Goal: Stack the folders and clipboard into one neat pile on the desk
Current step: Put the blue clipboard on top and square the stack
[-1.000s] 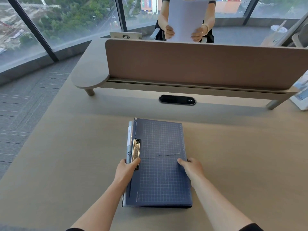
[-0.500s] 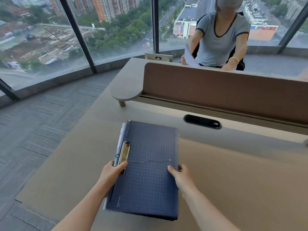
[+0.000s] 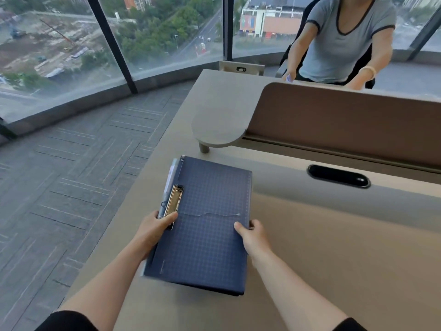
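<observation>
Pile shifted toward the desk's (image 3: 334, 235) left edge, left hand (image 3: 152, 229) gripping clipboard (image 3: 207, 225) clip side, right hand (image 3: 254, 236) gripping right edge, bare desktop at frame right, carpet left.

Clipboard (image 3: 210, 225) atop folders (image 3: 170, 180) on desk (image 3: 334, 247) — divider (image 3: 346, 123) behind.

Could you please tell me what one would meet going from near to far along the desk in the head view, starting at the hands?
Left hand and right hand gripping the pile → blue clipboard on top → black cable slot → brown divider panel → seated person → window.
</observation>
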A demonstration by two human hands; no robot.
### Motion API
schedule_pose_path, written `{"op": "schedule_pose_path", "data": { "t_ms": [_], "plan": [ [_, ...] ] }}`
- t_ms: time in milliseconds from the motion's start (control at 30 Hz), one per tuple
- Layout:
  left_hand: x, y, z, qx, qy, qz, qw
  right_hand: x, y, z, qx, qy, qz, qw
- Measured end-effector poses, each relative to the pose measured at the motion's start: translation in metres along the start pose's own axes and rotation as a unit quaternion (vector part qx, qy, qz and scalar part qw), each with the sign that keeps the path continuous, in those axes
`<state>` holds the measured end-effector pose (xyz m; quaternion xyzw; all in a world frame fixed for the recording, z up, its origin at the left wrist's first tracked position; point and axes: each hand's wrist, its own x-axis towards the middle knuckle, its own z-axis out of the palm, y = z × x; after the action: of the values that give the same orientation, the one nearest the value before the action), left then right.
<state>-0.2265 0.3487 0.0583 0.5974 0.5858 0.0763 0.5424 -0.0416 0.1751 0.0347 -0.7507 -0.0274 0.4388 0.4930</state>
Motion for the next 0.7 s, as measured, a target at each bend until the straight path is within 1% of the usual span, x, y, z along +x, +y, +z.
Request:
{"op": "schedule_pose_path", "data": {
  "t_ms": [200,400,500,700],
  "plan": [
    [0.048,-0.004,-0.028,0.01,-0.017,-0.007,1.0,0.029,-0.008,0.041,-0.035,0.016,0.014,0.999],
    [0.073,-0.016,-0.04,0.032,-0.024,-0.018,0.999,0.045,-0.005,0.064,-0.142,0.03,0.018,0.989],
    [0.078,-0.019,-0.043,0.043,-0.026,-0.009,0.999,0.048,-0.006,0.068,-0.212,0.037,0.01,0.977],
    [0.083,-0.019,-0.045,0.069,-0.027,0.013,0.997,0.052,-0.014,0.068,-0.349,0.031,0.018,0.936]
  ]
}}
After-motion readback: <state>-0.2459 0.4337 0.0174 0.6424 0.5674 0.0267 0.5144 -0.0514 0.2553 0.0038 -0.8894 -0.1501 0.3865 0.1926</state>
